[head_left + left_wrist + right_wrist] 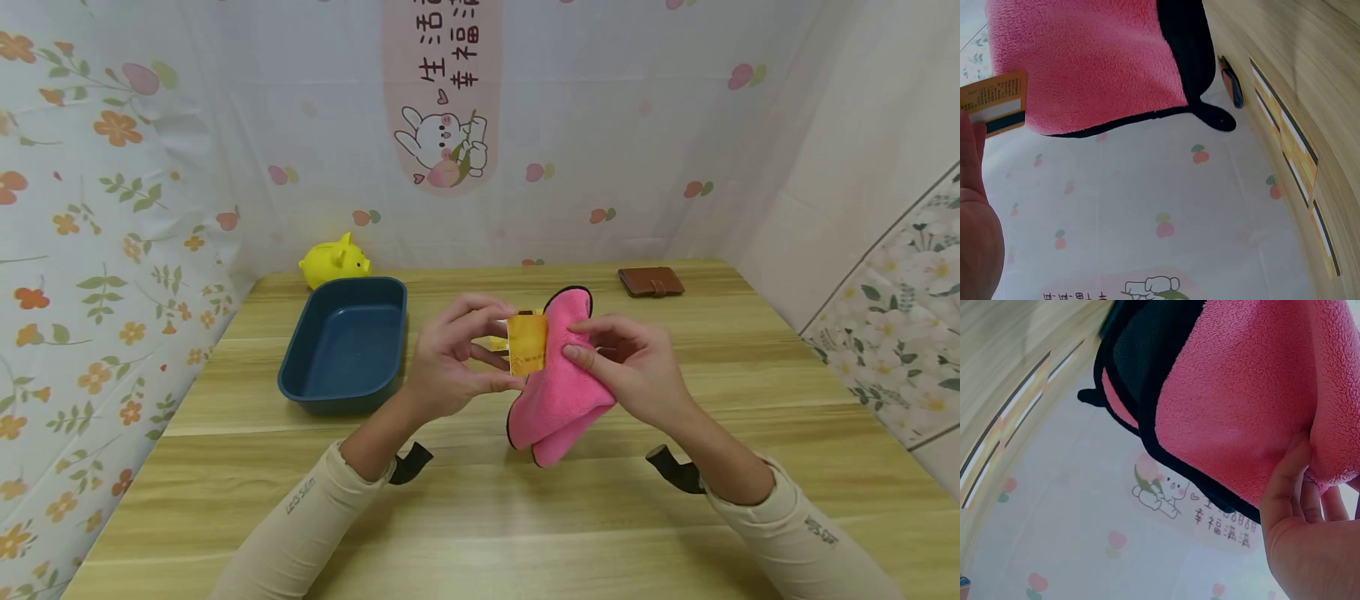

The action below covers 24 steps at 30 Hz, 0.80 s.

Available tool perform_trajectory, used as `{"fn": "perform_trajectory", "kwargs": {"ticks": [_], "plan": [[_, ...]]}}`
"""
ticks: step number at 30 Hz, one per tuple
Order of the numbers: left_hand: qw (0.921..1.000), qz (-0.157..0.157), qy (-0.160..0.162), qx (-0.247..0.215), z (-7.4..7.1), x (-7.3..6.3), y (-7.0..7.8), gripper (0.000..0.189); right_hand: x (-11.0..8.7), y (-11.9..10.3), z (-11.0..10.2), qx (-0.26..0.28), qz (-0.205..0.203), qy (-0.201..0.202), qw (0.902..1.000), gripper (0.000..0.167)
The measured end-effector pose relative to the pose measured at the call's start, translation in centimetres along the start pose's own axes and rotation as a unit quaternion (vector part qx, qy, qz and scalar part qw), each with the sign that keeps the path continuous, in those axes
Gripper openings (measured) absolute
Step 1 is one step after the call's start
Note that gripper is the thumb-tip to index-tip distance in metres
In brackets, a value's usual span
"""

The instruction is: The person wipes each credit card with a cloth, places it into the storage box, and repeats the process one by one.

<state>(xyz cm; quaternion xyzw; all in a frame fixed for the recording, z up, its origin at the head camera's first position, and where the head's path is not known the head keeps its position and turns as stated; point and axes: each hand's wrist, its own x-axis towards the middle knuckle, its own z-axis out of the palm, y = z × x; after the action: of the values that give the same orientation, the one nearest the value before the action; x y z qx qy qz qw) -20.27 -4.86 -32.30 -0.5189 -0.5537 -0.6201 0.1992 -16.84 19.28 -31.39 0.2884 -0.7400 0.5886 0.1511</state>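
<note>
My left hand pinches a gold-orange card by its edges above the table, between thumb and fingers. A printed face of this card, with a white and a dark stripe, shows in the left wrist view. My right hand grips a pink plush cloth with black edging, its folds hanging down. The cloth overlaps the card's right side in the head view. Several similar cards lie on the table in the left wrist view, mostly hidden behind the left hand in the head view.
An empty dark blue bin stands at the left of the wooden table. Behind it sits a yellow piggy bank. A brown wallet lies at the back right. Patterned curtains border the back and left.
</note>
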Motion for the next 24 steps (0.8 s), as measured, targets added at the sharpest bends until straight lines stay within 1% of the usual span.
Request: {"fn": "perform_trajectory", "kwargs": {"ticks": [3,6,9,12,14,19,24], "plan": [[0.9995,0.005,-0.032,0.005,-0.18,-0.11,-0.02,0.06,0.0,0.02,-0.09,-0.009,0.006,-0.002,0.9999,0.021],[0.9984,-0.001,-0.057,0.003,-0.28,-0.24,0.1,0.059,0.05,-0.02,-0.19,-0.015,0.007,-0.004,0.9998,0.021],[0.997,-0.01,-0.076,0.005,-0.3,-0.33,0.35,0.062,0.1,-0.02,-0.27,-0.019,0.006,-0.001,0.9998,0.022],[0.9957,-0.012,-0.091,0.012,-0.32,-0.33,0.63,0.068,0.18,-0.02,-0.3,-0.022,0.01,0.007,0.9997,0.023],[0.9949,-0.009,-0.099,0.016,-0.36,-0.34,0.72,0.065,0.24,-0.04,-0.34,-0.026,0.011,0.014,0.9995,0.023],[0.9944,0.002,-0.102,0.028,-0.6,-0.34,0.85,0.059,0.4,-0.04,-0.64,-0.032,0.009,0.021,0.9992,0.023],[0.996,0.003,-0.084,0.029,-0.82,-0.47,0.69,0.061,0.42,0.07,-0.91,-0.03,0.012,0.022,0.9992,0.023]]}}
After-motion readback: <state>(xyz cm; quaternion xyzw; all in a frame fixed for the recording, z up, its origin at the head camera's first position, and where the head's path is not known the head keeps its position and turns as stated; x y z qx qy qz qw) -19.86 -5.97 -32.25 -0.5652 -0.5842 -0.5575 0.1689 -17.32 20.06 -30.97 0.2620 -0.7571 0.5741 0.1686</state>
